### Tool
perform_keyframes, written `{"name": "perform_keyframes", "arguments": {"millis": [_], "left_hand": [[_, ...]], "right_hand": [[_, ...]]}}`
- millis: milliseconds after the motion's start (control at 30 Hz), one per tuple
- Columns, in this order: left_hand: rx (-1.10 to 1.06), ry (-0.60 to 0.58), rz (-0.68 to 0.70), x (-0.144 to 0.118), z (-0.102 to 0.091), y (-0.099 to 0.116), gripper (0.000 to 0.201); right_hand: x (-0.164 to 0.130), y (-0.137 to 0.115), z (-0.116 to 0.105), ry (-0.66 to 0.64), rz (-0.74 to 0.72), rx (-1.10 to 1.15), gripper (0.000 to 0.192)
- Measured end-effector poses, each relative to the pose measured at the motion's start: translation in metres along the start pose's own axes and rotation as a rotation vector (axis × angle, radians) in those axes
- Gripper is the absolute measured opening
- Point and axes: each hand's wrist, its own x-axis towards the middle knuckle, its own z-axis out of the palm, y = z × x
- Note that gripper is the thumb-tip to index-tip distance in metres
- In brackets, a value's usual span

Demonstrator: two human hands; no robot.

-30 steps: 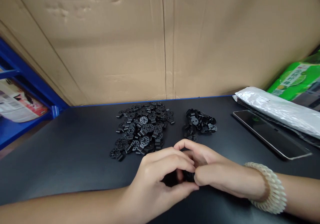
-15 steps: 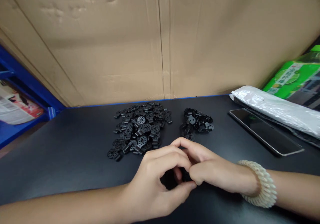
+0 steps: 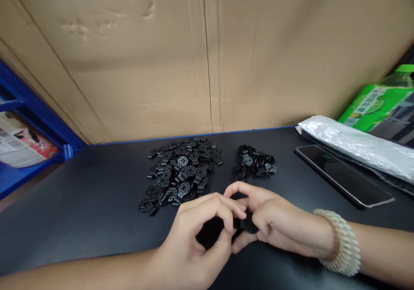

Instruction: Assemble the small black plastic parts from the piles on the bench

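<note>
Left hand [image 3: 197, 238] curled, fingertips meeting right hand [image 3: 271, 223], forearms resting low

- Cardboard wall [image 3: 207, 57] fills the view from 10 to 2 o'clock, behind the black table [image 3: 80, 203].
- Phone [image 3: 344, 181] lies flat at 3 o'clock, screen dark.
- Silver bag [image 3: 355, 145] lies just behind the phone, farther toward 2 o'clock.
- Green pack [image 3: 371, 104] stands behind the bag, at 2 o'clock.
- Blue rack [image 3: 39, 121] with a printed sheet [image 3: 22, 141] stands at 9 o'clock.
</note>
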Motion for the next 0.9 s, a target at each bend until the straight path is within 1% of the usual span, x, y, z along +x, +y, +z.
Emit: {"name": "perform_keyframes", "arguments": {"millis": [133,233,333,400,467,500,533,567,633,667,700,767,833,900], "left_hand": [[-0.043,0.031,0.131,0.000,0.000,0.002,0.026],[-0.005,0.020,0.203,0.002,0.001,0.004,0.028],[0.094,-0.015,0.263,0.001,0.001,0.006,0.032],[0.165,-0.020,0.291,0.000,0.001,0.006,0.037],[0.202,-0.022,0.309,-0.002,0.001,0.006,0.038],[0.208,-0.035,0.318,-0.002,0.001,0.006,0.037],[0.211,-0.054,0.324,-0.002,0.001,0.006,0.036],[0.213,-0.072,0.333,-0.002,0.001,0.006,0.035],[0.223,-0.113,0.352,-0.001,0.001,0.006,0.035],[0.230,-0.128,0.362,0.000,0.001,0.005,0.036],[0.236,-0.142,0.370,0.001,0.002,0.005,0.036],[0.245,-0.166,0.379,0.002,0.002,0.005,0.034],[0.253,-0.197,0.377,0.002,0.001,0.006,0.028],[0.262,-0.249,0.388,0.002,-0.001,0.006,0.020]], "right_hand": [[0.002,0.005,0.001,-0.028,-0.048,-0.027,0.052],[0.000,0.005,0.003,-0.023,-0.117,-0.179,0.046],[-0.005,-0.004,0.001,0.040,-0.283,-0.485,0.039],[-0.007,-0.015,-0.006,0.132,-0.465,-0.767,0.038],[-0.006,-0.030,-0.021,0.236,-0.664,-1.050,0.039],[-0.004,-0.037,-0.030,0.298,-0.740,-1.162,0.040],[-0.002,-0.045,-0.039,0.343,-0.778,-1.244,0.043],[0.001,-0.051,-0.048,0.356,-0.785,-1.310,0.048],[0.005,-0.060,-0.062,0.356,-0.810,-1.415,0.058],[0.006,-0.062,-0.066,0.354,-0.836,-1.449,0.060],[0.006,-0.062,-0.067,0.354,-0.870,-1.474,0.059],[0.004,-0.058,-0.062,0.351,-0.936,-1.521,0.052],[0.001,-0.050,-0.050,0.273,-0.966,-1.642,0.044],[-0.001,-0.041,-0.039,0.113,-0.955,-1.877,0.036]]}}
